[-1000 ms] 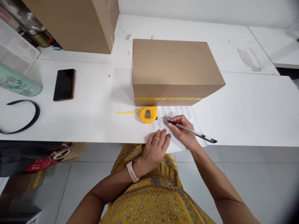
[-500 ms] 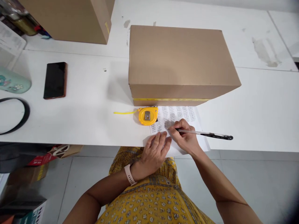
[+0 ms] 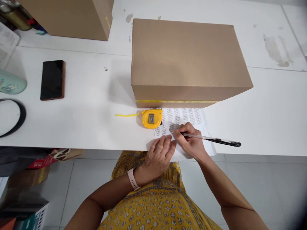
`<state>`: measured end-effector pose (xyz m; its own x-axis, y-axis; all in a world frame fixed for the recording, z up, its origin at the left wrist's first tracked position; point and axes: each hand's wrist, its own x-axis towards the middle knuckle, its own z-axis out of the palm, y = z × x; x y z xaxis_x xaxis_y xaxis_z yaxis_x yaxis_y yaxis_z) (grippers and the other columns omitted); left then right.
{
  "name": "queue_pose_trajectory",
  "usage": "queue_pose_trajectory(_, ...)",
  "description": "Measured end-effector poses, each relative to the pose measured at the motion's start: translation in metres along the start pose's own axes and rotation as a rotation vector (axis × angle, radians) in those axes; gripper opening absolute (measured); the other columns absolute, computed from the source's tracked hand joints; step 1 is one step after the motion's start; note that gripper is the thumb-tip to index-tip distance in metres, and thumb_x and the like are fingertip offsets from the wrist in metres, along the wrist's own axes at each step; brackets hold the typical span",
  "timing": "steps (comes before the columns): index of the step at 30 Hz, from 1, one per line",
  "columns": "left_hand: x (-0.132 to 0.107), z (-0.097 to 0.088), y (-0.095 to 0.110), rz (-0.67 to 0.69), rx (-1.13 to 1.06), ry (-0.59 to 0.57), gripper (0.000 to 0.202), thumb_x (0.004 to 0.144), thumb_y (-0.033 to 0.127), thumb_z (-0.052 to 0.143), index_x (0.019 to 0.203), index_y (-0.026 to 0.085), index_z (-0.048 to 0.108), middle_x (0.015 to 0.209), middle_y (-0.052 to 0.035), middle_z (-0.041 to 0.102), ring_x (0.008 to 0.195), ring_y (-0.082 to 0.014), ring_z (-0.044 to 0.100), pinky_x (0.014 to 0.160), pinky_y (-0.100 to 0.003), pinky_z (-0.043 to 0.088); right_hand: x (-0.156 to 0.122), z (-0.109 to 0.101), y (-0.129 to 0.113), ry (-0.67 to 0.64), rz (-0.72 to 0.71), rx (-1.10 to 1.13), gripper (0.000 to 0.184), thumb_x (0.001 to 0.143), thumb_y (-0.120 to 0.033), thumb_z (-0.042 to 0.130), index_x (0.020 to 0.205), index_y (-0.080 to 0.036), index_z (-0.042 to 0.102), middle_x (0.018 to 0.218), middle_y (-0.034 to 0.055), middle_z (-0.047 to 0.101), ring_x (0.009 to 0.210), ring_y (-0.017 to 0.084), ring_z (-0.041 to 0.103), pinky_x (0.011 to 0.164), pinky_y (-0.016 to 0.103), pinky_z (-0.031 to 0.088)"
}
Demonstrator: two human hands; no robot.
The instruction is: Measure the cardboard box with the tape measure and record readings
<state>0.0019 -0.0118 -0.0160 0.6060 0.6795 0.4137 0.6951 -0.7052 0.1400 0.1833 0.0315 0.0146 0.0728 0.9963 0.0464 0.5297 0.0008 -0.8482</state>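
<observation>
Between the fingers of my right hand [image 3: 190, 140] is a pen [image 3: 217, 140] with a clear barrel and black grip, its tip on a sheet of paper [image 3: 208, 139]. Columns of small handwriting cover the sheet. My left hand [image 3: 160, 153] lies flat on the paper's lower left edge, fingers stretched out. Just above it, a yellow tape measure [image 3: 152, 118] rests partly on the sheet, a short strip of its blade out to the left. Behind them stands a closed cardboard box [image 3: 189, 54] with yellow tape along its lower front; it hides the paper's top.
A phone [image 3: 52, 80] lies on the white table [image 3: 91, 124] to the left. Beyond it are a mint-green bottle [image 3: 13, 82], a black ring-shaped item [image 3: 21, 116] and a second cardboard box [image 3: 72, 19]. Bags and boxes sit on the floor below the table's front edge.
The view has shifted slightly, so the box looks a little larger. The pen's back end sits slightly lower and farther right. Both hands stay in nearly the same place.
</observation>
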Motion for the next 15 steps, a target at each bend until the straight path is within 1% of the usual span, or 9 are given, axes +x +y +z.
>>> queue_pose_trajectory(5, 0.0021, -0.0005, -0.0003, 0.003, 0.035, 0.047, 0.039, 0.098, 0.026, 0.051, 0.132, 0.012, 0.066, 0.137, -0.0164, 0.07, 0.131, -0.0278, 0.062, 0.115, -0.041, 0.039, 0.0002, -0.0003, -0.0006, -0.023, 0.0, -0.018, 0.021, 0.089, -0.03, 0.061, 0.075, -0.025, 0.046, 0.063, -0.0054, 0.054, 0.05, 0.01, 0.047, 0.05, 0.027, 0.038)
queue_pose_trajectory(10, 0.0017, 0.0001, -0.0001, 0.009, 0.057, 0.039, 0.041, 0.099, 0.029, 0.052, 0.133, 0.013, 0.067, 0.138, -0.0163, 0.07, 0.131, -0.0277, 0.062, 0.116, -0.041, 0.038, -0.0003, -0.0003, -0.0009, -0.026, 0.006, -0.018, 0.021, 0.09, -0.031, 0.061, 0.077, -0.025, 0.046, 0.063, -0.0055, 0.054, 0.05, 0.01, 0.046, 0.05, 0.026, 0.037)
queue_pose_trajectory(15, 0.0021, 0.0003, 0.0, 0.006, 0.049, 0.045, 0.041, 0.099, 0.028, 0.051, 0.133, 0.012, 0.067, 0.138, -0.0165, 0.07, 0.13, -0.028, 0.062, 0.116, -0.041, 0.038, -0.0005, -0.0002, -0.0007, -0.023, -0.019, -0.005, 0.02, 0.089, -0.029, 0.062, 0.076, -0.025, 0.047, 0.063, -0.0055, 0.053, 0.051, 0.01, 0.047, 0.051, 0.027, 0.038)
